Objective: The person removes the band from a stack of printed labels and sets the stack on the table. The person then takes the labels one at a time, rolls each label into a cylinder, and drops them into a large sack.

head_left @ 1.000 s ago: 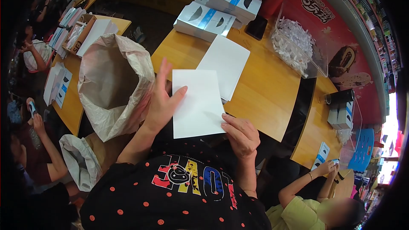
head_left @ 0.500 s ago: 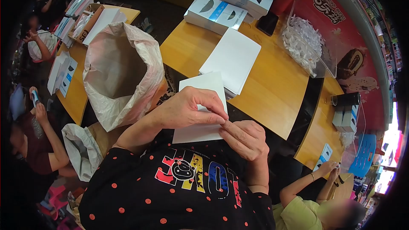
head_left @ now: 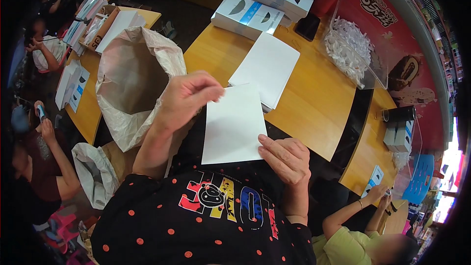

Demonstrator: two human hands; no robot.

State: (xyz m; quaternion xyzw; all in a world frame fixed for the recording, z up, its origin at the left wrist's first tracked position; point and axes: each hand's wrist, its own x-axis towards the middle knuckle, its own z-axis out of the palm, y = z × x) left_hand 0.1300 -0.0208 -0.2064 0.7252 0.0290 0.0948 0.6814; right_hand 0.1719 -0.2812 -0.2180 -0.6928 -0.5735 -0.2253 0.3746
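Note:
A plain white card (head_left: 233, 127) lies in front of my chest, its upper edge close to the white stack on the table. My right hand (head_left: 285, 159) grips the card's right edge, thumb on its face. My left hand (head_left: 186, 100) is raised off the card by its upper left corner, near the opening of the big white sack (head_left: 110, 88). Its fingers are curled together in a pinch, slightly blurred; what they hold, if anything, I cannot make out.
Ahead on the wooden table (head_left: 314, 113) sits a stack of white cards (head_left: 270, 64). Behind it are banded printed boxes (head_left: 250, 12), a dark phone (head_left: 307, 27) and a clear bin of white scraps (head_left: 349, 51). Co-workers sit left and at lower right, one in a green sleeve (head_left: 343, 250).
My left hand has left the card's right edge and moved up and left toward the sack. The card's face is now uncovered, and my right hand still holds its edge.

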